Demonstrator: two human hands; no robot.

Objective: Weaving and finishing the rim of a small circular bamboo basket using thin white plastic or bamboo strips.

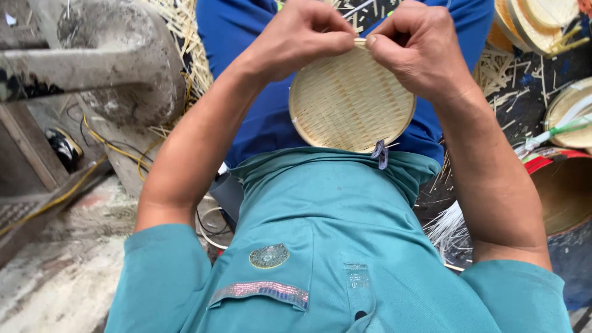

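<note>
A: Report on the hands.

B: Left hand (296, 38) is closed in a pinch on the far rim of a round woven tray (351, 98). Right hand (416, 49) is closed likewise, thumb and forefinger nipping the same rim just beside the left. The two hands nearly meet at the top edge.

A: Position of the tray?

B: Held upright-tilted in the lap, its woven face toward the camera, lower edge resting against the teal shirt (333, 246). Blue trousers (246, 37) lie behind it. A small clip (380, 153) hangs at the bottom rim.

A: Surroundings?

B: Loose straw (185, 37) is scattered on the floor around the legs. To the right, stacked trays (536, 24) of similar make, another tray (570, 111) below them, and a red-rimmed drum (564, 191). White strips (450, 231) lie by the right elbow. To the left, a grey machine (105, 61) with a yellow cable (105, 148) trailing beneath it.
</note>
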